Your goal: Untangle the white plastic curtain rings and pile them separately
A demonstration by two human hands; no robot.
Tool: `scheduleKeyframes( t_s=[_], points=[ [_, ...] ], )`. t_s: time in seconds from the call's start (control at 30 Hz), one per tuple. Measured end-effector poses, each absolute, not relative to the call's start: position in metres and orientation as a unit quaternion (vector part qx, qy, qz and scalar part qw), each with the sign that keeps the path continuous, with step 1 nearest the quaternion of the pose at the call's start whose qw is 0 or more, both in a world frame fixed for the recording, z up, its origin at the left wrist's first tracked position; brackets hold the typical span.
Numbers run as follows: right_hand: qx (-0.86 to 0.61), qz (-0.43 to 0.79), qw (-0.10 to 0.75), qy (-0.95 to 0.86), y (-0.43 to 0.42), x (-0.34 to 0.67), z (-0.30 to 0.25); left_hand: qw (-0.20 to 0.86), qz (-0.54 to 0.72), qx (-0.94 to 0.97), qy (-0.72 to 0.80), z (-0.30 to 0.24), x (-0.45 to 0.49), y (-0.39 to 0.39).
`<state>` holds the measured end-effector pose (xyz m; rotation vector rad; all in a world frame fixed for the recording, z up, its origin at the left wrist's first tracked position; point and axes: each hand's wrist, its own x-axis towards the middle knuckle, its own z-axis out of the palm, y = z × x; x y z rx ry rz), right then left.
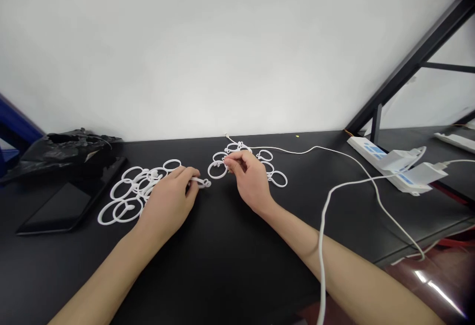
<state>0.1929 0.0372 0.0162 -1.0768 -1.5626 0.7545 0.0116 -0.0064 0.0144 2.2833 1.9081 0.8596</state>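
Observation:
My left hand (170, 194) is closed round a white plastic ring with a small eyelet (202, 183), seen nearly edge-on at the fingertips. Beside and partly behind this hand lies a loose pile of similar white rings (128, 208), several of them overlapping. My right hand (250, 179) pinches thumb and forefinger together at the eyelet of another white ring (217, 176), at the left side of a second group. More rings of that group (278, 185) show behind and to the right of the hand, which hides part of them.
A black tablet (59, 206) lies at the left, with a crumpled black plastic bag (63, 147) behind it. White power strips with plugged-in chargers (393, 166) sit at the right. A white cable (326, 204) loops across the black table (208, 270) and passes over my right forearm.

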Motion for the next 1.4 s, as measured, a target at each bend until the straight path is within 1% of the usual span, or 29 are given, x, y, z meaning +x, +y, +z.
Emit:
scheduleKeyframes(
  t_s=[0.1,0.27,0.37,0.53,0.7,0.83,1.0,1.17,1.23,1.3,1.4],
  points=[
    [-0.441,0.279,0.531,-0.667,0.037,0.194,0.018,0.016,0.271,0.745,0.609,0.01,0.009,-0.006],
    [-0.439,0.322,0.524,-0.655,0.036,0.192,0.016,0.008,0.242,0.775,0.584,0.01,0.013,-0.01],
    [-0.419,0.307,0.518,-0.679,0.033,0.191,0.015,-0.001,0.237,0.783,0.575,0.014,0.019,-0.015],
    [-0.385,0.256,0.5,-0.732,0.024,0.189,0.019,0.001,0.28,0.768,0.576,0.016,0.023,-0.017],
    [-0.349,0.221,0.512,-0.753,0.018,0.189,0.024,0.014,0.316,0.772,0.551,0.016,0.022,-0.014],
    [-0.343,0.245,0.506,-0.752,0.017,0.19,0.024,0.013,0.344,0.761,0.549,0.02,0.021,-0.014],
    [-0.34,0.3,0.514,-0.729,0.017,0.19,0.024,0.043,0.34,0.773,0.534,0.025,0.018,-0.015],
    [-0.336,0.343,0.495,-0.724,0.019,0.19,0.025,0.05,0.329,0.784,0.524,0.024,0.018,-0.014],
    [-0.349,0.352,0.49,-0.717,0.02,0.189,0.023,0.03,0.328,0.784,0.526,0.024,0.016,-0.012],
    [-0.378,0.338,0.467,-0.724,0.02,0.189,0.02,-0.02,0.333,0.76,0.558,0.024,0.011,-0.01],
    [-0.411,0.273,0.38,-0.782,0.02,0.188,0.015,-0.097,0.322,0.675,0.657,0.025,-0.001,-0.006]
  ],
)
